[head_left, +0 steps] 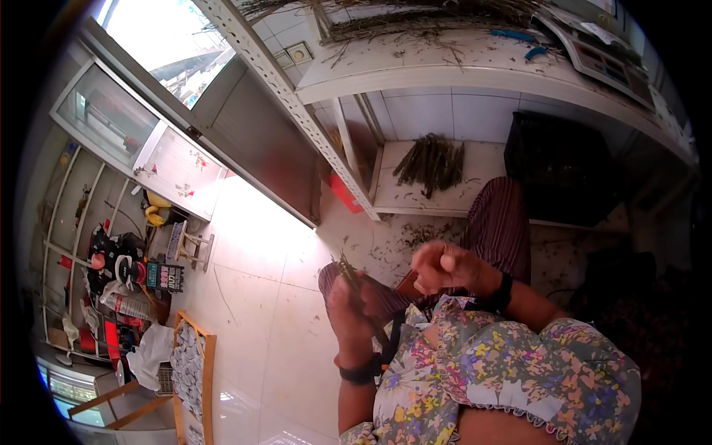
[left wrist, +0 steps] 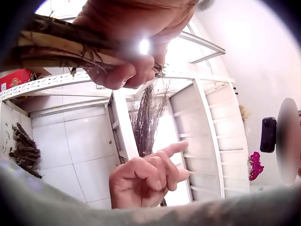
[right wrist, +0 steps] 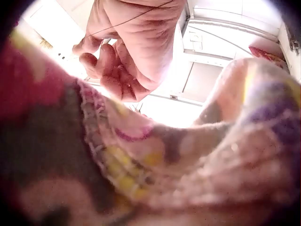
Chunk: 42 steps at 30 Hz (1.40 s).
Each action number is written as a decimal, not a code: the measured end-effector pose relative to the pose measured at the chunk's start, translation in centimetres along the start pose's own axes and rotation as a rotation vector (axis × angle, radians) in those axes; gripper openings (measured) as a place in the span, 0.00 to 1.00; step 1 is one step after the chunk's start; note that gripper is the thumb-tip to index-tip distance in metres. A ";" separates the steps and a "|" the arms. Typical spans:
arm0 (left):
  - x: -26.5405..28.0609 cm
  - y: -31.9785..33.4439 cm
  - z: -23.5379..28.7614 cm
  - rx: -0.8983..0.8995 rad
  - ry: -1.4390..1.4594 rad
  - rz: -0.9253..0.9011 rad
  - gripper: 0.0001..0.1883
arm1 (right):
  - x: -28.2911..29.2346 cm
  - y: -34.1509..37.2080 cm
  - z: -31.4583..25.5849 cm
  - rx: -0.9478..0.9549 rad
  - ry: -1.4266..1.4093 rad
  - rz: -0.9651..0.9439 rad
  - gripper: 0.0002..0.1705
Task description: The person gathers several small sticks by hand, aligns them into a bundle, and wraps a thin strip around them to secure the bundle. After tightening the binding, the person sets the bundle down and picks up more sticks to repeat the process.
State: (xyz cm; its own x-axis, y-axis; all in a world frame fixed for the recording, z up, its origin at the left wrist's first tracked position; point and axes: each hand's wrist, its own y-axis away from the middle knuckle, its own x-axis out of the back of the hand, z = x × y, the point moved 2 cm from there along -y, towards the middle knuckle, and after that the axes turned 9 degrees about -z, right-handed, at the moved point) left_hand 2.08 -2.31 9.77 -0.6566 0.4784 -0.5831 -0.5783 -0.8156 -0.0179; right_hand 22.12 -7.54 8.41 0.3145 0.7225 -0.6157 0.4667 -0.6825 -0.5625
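Note:
In the head view, my left hand (head_left: 348, 300) grips a narrow bundle of twigs (head_left: 344, 268) above the lap. The left wrist view shows the bundle (left wrist: 56, 51) close up, with the left hand's (left wrist: 134, 28) fingers curled around it. My right hand (head_left: 447, 268) is raised to the right of the bundle, apart from it. Its index finger points out and the others are loosely curled in the left wrist view, where no object shows in the right hand (left wrist: 146, 181). A thin dark strand (right wrist: 134, 20) crosses the right hand (right wrist: 136, 44) in the right wrist view.
Short cut stems (head_left: 430, 165) lie piled on the low shelf beside a black crate (head_left: 560, 167). Long twigs (head_left: 423, 26) and a blue-handled tool (head_left: 512, 35) are on the upper shelf (head_left: 386, 74). Plant scraps litter the floor; a wooden-framed rack (head_left: 210, 386) stands at lower left.

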 end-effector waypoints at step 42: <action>-3.7 1.6 -0.7 0.365 0.000 -0.481 0.24 | -1.9 -0.9 0.4 -0.539 1.659 0.227 0.47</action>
State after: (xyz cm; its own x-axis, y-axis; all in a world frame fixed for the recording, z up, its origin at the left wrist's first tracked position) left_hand 3.92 -5.60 11.34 -0.2804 0.7658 -0.5787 -0.9391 -0.3436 0.0003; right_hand 20.82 -8.35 9.88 0.6802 0.2006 0.7051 0.3873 -0.9150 -0.1133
